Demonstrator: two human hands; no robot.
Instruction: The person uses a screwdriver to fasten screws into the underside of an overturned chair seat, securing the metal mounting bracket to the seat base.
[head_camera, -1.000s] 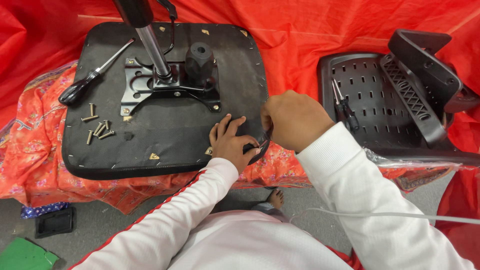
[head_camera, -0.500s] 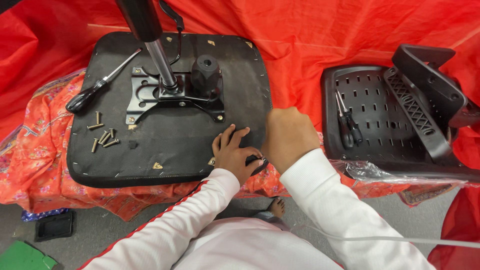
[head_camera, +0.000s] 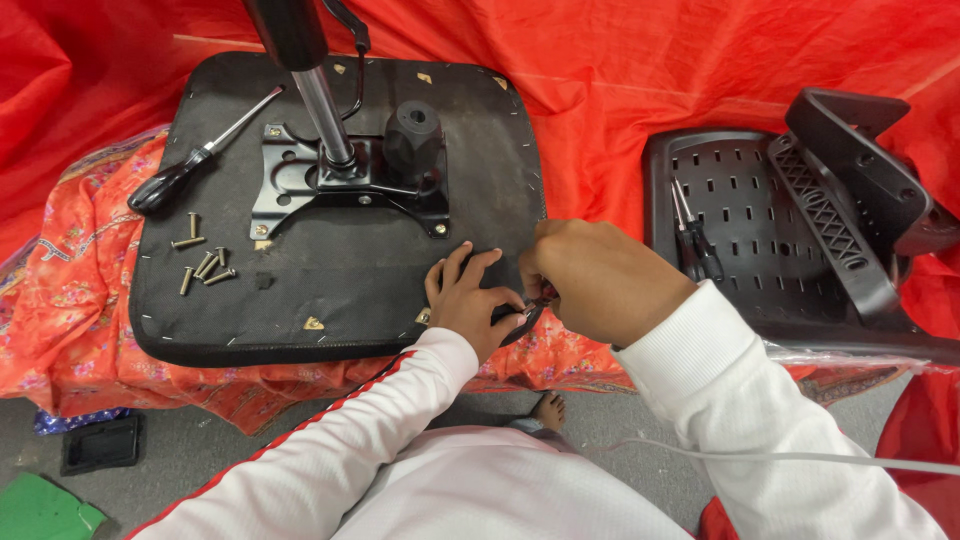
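An upturned black chair seat (head_camera: 340, 290) lies on red cloth, with a black metal mounting plate (head_camera: 300, 185) and a gas-lift column (head_camera: 315, 90) bolted on its underside. My left hand (head_camera: 465, 300) presses flat on the seat's near right corner. My right hand (head_camera: 590, 280) is closed around a small tool at that same corner, its tip between the two hands. What the tool is stays hidden by my fingers.
A black-handled screwdriver (head_camera: 185, 170) and several loose bolts (head_camera: 205, 265) lie on the seat's left side. A black perforated chair back (head_camera: 760, 240) with small tools on it lies at the right. On the grey floor are a dark flat object (head_camera: 100, 445) and a green item (head_camera: 40, 510).
Both hands have stayed at the seat's near right corner. My right hand has shifted slightly lower against the edge. The camera view has drifted a little.
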